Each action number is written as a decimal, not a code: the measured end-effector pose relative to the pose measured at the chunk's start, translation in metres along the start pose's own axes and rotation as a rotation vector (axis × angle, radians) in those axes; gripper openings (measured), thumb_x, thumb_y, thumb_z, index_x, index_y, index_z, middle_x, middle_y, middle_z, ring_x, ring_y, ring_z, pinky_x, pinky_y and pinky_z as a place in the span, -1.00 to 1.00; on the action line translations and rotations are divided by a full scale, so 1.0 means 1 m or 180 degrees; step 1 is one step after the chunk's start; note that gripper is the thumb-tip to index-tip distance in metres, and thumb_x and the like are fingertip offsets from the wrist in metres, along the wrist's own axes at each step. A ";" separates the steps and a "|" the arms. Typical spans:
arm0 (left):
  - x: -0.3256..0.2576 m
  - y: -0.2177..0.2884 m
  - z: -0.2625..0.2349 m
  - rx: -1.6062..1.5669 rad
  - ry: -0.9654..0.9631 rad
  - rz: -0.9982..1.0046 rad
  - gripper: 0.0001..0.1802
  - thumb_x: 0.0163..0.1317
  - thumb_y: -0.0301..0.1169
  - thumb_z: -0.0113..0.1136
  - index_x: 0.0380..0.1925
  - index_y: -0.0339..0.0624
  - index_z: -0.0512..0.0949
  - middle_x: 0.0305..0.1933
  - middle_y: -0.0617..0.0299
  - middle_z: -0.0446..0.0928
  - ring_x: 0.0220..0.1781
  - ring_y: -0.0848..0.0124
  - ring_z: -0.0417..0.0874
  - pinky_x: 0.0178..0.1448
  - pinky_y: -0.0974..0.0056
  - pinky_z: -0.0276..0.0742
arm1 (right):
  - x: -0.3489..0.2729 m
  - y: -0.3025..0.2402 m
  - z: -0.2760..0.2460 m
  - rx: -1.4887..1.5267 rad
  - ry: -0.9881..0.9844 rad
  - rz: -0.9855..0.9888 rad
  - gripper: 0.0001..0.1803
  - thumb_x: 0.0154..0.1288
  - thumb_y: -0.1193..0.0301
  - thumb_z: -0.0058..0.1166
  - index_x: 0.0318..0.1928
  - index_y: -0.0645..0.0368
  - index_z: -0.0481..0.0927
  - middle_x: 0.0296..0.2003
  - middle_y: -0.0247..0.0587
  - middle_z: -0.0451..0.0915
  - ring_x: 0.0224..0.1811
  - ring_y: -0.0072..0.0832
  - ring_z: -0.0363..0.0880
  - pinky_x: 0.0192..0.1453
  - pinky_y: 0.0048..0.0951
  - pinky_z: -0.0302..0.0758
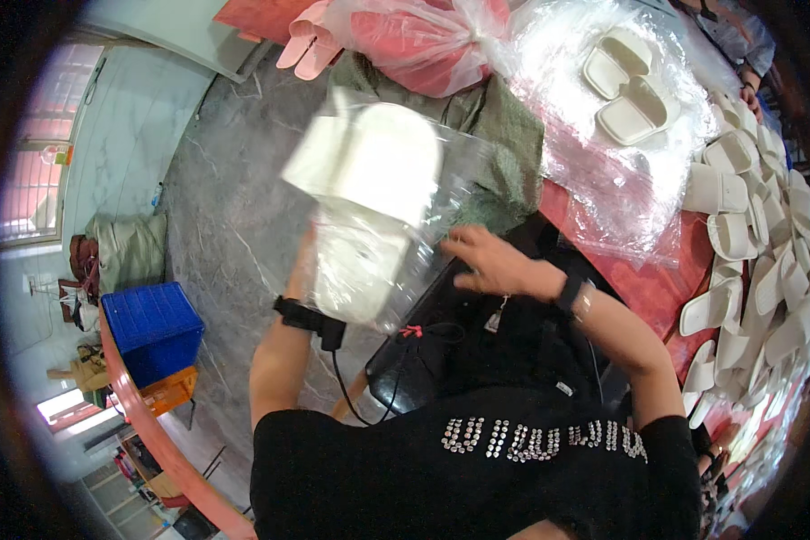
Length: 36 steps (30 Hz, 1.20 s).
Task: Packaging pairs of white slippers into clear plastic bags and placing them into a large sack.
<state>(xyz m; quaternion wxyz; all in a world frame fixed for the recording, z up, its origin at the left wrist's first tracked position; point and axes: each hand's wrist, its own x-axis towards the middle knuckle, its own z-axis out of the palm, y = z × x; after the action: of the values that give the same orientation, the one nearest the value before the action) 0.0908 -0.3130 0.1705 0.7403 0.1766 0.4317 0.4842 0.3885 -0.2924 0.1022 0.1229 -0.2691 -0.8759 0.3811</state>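
A pair of white slippers (382,162) lies partly inside a clear plastic bag (355,270), raised in front of me and blurred at its upper end. My left hand (307,270) supports the pair from behind, its fingers hidden by the slippers. To the right of the bag is my right hand (499,261), fingers apart and nothing visible in them. Its fingertips come close to the loose edge of the film; whether they touch it I cannot tell.
Many loose white slippers (729,238) are heaped along the red table (562,211) at right. Another white pair (634,108) rests on stacked clear bags. Pink slippers (310,40) and a tied pink bag (414,40) lie at the far side. A blue crate (153,324) stands at left.
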 end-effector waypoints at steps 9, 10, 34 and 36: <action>0.057 0.036 -0.046 0.0260 0.0366 0.0388 -0.34 0.22 0.04 -0.05 0.10 -0.30 0.28 0.06 0.01 0.42 0.04 0.21 0.49 0.10 0.15 0.46 | 0.072 0.040 0.035 -0.2044 -0.0382 0.1178 -0.36 0.05 0.25 0.05 0.11 0.39 0.28 0.05 0.07 0.38 0.13 -0.15 0.33 0.41 -0.15 -0.26; 0.062 0.032 -0.050 0.0549 0.0387 0.0421 -0.37 0.21 0.00 -0.01 0.10 -0.28 0.29 0.06 0.02 0.42 0.04 0.22 0.49 0.11 0.17 0.45 | 0.073 0.037 0.032 -0.1970 -0.1309 0.1523 -0.49 0.13 0.31 -0.04 0.06 0.38 0.36 0.02 -0.01 0.45 0.06 -0.21 0.43 0.42 -0.19 -0.36; 0.171 -0.043 -0.107 0.5048 0.1761 -0.0394 -0.47 0.05 -0.46 0.12 0.08 -0.33 0.31 0.07 -0.23 0.38 0.15 -0.06 0.37 0.20 0.14 0.29 | 0.046 0.041 0.016 -0.1992 -0.0888 0.1004 -0.52 -0.03 0.42 -0.02 0.01 0.12 0.43 -0.48 -0.06 0.57 -0.38 -0.17 0.57 -0.26 -0.22 0.40; 0.159 -0.016 -0.135 0.5267 0.1873 -0.0635 -0.42 0.02 -0.45 0.15 0.11 -0.32 0.28 0.11 -0.19 0.36 0.16 -0.03 0.36 0.21 0.16 0.28 | 0.053 0.026 0.014 -0.1923 -0.0835 0.0791 -0.63 -0.03 0.39 -0.01 -0.12 0.12 0.48 -0.51 -0.09 0.57 -0.40 -0.20 0.57 -0.27 -0.26 0.38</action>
<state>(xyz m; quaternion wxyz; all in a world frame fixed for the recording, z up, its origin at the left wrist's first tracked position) 0.0154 -0.2031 0.0092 0.2728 0.4855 0.8302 -0.0245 0.3491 -0.2560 0.0744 -0.1233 -0.3466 -0.9180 0.1481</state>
